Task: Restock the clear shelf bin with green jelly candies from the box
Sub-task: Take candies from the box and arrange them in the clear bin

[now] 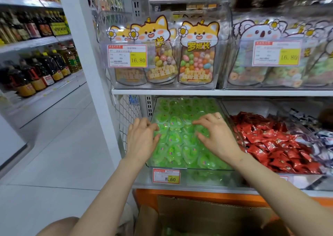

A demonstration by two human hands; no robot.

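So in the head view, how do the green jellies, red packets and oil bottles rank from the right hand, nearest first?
1. Green jellies: directly under the right hand, touching it.
2. Red packets: next bin, to its right.
3. Oil bottles: far left, across the aisle.

Red-bordered white price tag (127, 56) on the front of the upper-left clear plastic bin (162, 86): yellow patch reads "16.80". The digit string under its barcode starts "2302271", the rest is unsure, and the other print is too small. Second red-bordered price tag (277, 52) on the upper-right clear plastic bin (234, 86): yellow patch reads "16.80", blurred. Fox-shaped orange candy pouch (198, 55): yellow characters "罗班长" below the fox face; the lower band of characters is not legible. Small red-bordered price tag (166, 175) on the front of the lower clear shelf bin (207, 178) holding green jelly candies (180, 138): "8.60". Labels on the dark oil bottles (45, 68) at left: unreadable.
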